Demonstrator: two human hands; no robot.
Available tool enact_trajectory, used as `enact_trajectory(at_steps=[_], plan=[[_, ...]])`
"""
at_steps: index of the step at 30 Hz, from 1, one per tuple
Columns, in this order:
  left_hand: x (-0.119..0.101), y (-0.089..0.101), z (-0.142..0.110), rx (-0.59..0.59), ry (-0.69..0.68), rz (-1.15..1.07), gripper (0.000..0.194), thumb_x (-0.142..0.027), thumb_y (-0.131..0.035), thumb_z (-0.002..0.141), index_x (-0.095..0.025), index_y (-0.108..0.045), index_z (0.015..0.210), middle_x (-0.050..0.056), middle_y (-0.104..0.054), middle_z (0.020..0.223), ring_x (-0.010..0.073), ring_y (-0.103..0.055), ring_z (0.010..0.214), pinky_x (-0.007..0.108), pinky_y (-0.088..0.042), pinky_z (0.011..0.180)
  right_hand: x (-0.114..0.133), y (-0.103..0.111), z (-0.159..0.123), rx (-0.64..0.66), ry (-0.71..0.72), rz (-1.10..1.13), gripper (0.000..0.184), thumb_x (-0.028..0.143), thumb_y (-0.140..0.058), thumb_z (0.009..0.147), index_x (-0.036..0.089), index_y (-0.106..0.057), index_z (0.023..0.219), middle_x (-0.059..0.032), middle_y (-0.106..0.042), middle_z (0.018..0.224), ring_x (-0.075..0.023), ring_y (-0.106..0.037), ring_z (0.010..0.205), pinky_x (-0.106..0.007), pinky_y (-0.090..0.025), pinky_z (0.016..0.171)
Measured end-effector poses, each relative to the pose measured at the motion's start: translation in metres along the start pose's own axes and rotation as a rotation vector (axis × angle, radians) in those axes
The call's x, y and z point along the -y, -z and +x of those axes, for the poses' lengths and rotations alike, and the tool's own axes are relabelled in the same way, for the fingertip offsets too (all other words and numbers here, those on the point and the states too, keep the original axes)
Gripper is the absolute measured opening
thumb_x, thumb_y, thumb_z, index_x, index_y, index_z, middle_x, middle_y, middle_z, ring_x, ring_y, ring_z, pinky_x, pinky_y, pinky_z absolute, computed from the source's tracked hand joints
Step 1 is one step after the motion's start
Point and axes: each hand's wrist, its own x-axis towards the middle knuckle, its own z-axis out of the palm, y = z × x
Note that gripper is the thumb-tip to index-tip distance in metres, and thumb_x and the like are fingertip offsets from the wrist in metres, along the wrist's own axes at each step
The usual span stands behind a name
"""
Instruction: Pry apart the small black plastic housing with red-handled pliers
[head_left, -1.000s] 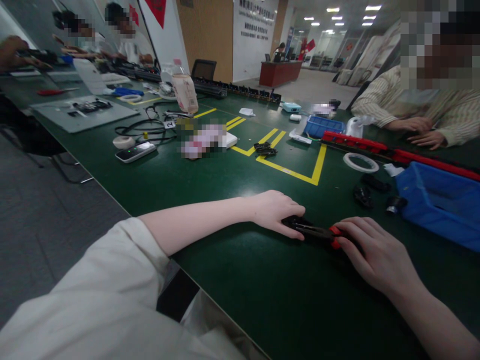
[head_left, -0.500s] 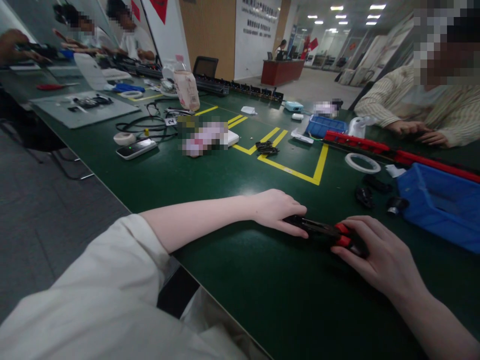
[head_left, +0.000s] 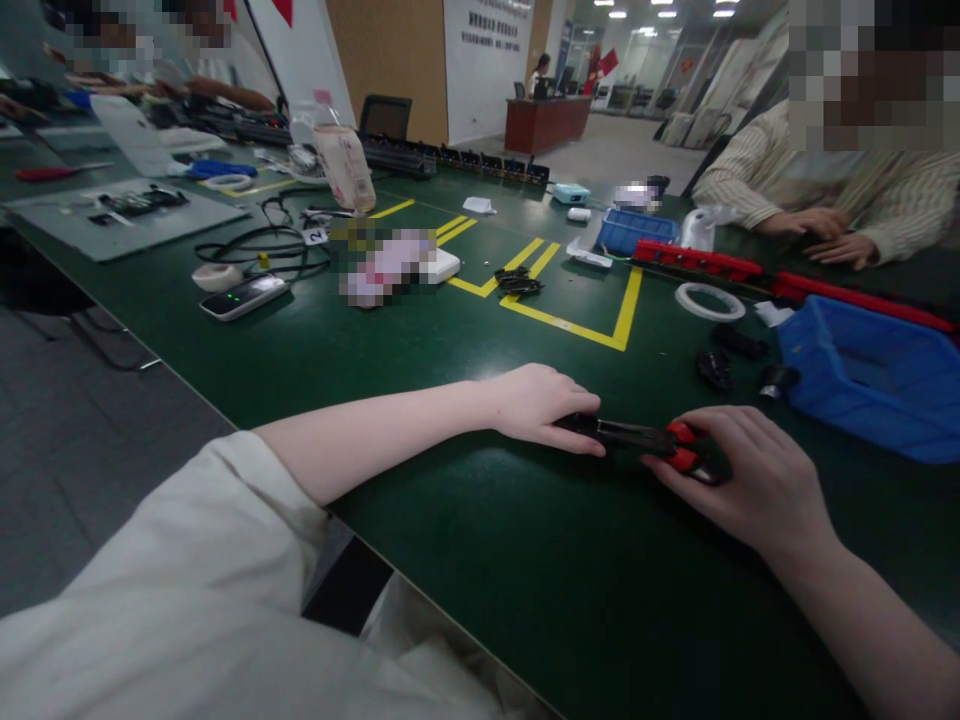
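My left hand (head_left: 536, 400) is closed on a small dark piece (head_left: 579, 425), pinched between thumb and fingers just above the green table (head_left: 585, 600). What kind of piece it is I cannot make out. Pliers with red and black handles (head_left: 682, 445) are in my right hand (head_left: 757, 485), its fingers wrapped around the grips. Their jaws point left and meet the dark piece; whether they clamp it is too dark to tell.
A blue bin (head_left: 862, 400) stands at the right, with black parts (head_left: 716, 370) and a white ring (head_left: 709, 300) beside it. A red rail (head_left: 697, 258) lies behind. Farther left are a phone-like device (head_left: 244, 297), cables and a bottle (head_left: 345, 170). A person (head_left: 825, 200) sits opposite.
The view has shifted slightly, so the table things appear farther left and higher. Both hands keep their hold on the dark piece and the pliers.
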Motion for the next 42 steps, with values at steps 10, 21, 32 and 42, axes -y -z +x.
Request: enact_trajectory(at_steps=[10,21,32,42], plan=[[-0.0004,-0.001,0.0,0.021,0.011,0.03,0.043,-0.059,-0.048,0.089,-0.017,-0.055,0.084,0.003,-0.063,0.076,0.0178,-0.06,0.068,0.027,-0.036,0.057,0.0019,-0.0009,0.001,0.026,0.015,0.044,0.028,0.035,-0.065,0.08,0.014,-0.056,0.096,-0.0142,-0.063,0.088,-0.0259,-0.059,0.079,-0.04,-0.049,0.066],[-0.0003,-0.0023,0.0,0.013,0.021,0.029,0.042,-0.059,-0.05,0.088,-0.017,-0.055,0.09,0.003,-0.064,0.078,0.0183,-0.06,0.069,0.027,-0.036,0.058,0.0009,-0.0014,0.0017,0.094,0.022,0.078,0.022,0.037,-0.06,0.082,0.017,-0.053,0.089,-0.0098,-0.06,0.08,-0.023,-0.057,0.072,-0.037,-0.047,0.059],[0.0009,-0.0008,-0.0004,0.034,0.013,0.05,0.042,-0.059,-0.049,0.089,-0.018,-0.054,0.095,0.004,-0.066,0.081,0.0192,-0.062,0.071,0.027,-0.036,0.058,-0.0046,-0.0007,0.0018,0.152,-0.005,0.15,0.021,0.039,-0.059,0.082,0.019,-0.053,0.087,-0.0063,-0.06,0.077,-0.019,-0.057,0.067,-0.033,-0.047,0.057],[-0.0007,-0.0021,0.0005,0.036,0.008,0.067,0.04,-0.057,-0.051,0.089,-0.018,-0.054,0.093,0.004,-0.066,0.082,0.0194,-0.062,0.071,0.027,-0.036,0.059,0.002,0.0013,0.0059,0.175,-0.064,0.201,0.019,0.039,-0.058,0.082,0.021,-0.053,0.083,-0.0058,-0.06,0.075,-0.0192,-0.057,0.066,-0.033,-0.046,0.056]])
